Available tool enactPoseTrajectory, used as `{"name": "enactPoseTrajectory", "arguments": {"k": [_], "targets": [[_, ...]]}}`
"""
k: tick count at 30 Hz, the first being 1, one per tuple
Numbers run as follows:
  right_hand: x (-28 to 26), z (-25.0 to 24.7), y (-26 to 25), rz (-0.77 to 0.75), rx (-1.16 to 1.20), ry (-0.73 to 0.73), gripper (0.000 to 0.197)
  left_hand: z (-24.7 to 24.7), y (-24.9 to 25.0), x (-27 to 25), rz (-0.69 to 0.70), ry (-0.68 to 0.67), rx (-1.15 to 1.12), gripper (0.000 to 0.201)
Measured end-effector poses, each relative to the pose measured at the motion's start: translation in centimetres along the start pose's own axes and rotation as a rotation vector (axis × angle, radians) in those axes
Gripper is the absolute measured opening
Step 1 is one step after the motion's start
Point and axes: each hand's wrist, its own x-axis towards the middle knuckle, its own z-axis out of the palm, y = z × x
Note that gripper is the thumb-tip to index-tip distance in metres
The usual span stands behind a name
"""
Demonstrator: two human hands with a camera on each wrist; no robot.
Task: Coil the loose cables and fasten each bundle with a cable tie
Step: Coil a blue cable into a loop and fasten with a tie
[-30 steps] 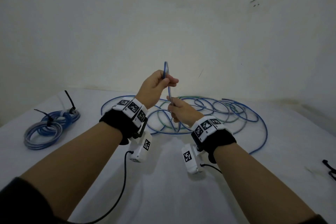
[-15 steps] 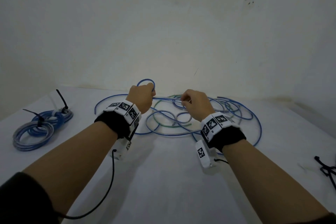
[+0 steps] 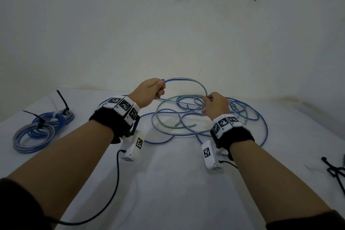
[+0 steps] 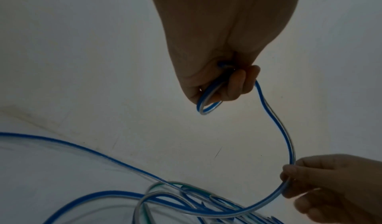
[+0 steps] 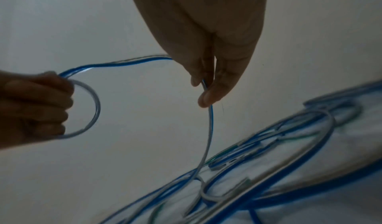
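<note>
The left hand (image 3: 150, 91) gripped a small starting loop of the blue cable (image 3: 186, 80), raised above the tabletop (image 3: 168, 183). The right hand (image 3: 214, 105) pinched it farther along, likely feeding the next turn from the loose tangle (image 3: 205, 117) below

A bench (image 3: 168, 183) runs to a wall at the far side. At centre far lies a tangle of loose cables (image 3: 248, 117), spread on the bench. Above its near-left part, the left hand (image 3: 149, 91) and right hand (image 3: 214, 106) are raised side by side, an arc of cable (image 3: 186, 80) spanning between them. Far left on the bench rest two tied coils (image 3: 37, 130), touching each other, one nearer than the other. Spare cable ties (image 3: 334, 172) lie at the near right edge.
</note>
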Motion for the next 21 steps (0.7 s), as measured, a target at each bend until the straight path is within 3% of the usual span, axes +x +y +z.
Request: {"name": "enactPoseTrajectory", "arguments": {"k": [2,8,13,18,21], "targets": [[-0.3,0.2,-0.4,0.048,0.197,0.009,0.011,0.1,-0.1,0.1,-0.019,0.025,-0.042,0.034],[-0.1,0.2,-2.9,-0.067,0.516,0.141,0.002,0.2,-0.8,-0.3,-0.122,0.006,-0.017,0.034],[0.4,-0.5,-2.7,-0.119,0.505,0.207,0.008,0.0,-0.2,-0.7,-0.121,-0.082,-0.142,0.034],[0.5,-0.4,-2.6,-0.095,0.45,0.184,0.009,1.5,1.3,-1.7,-0.172,-0.449,-0.148,0.033],[0.5,0.0,-2.1,-0.057,0.386,0.084,0.014,1.8,2.1,-1.7,-0.174,-0.427,-0.33,0.032]]}}
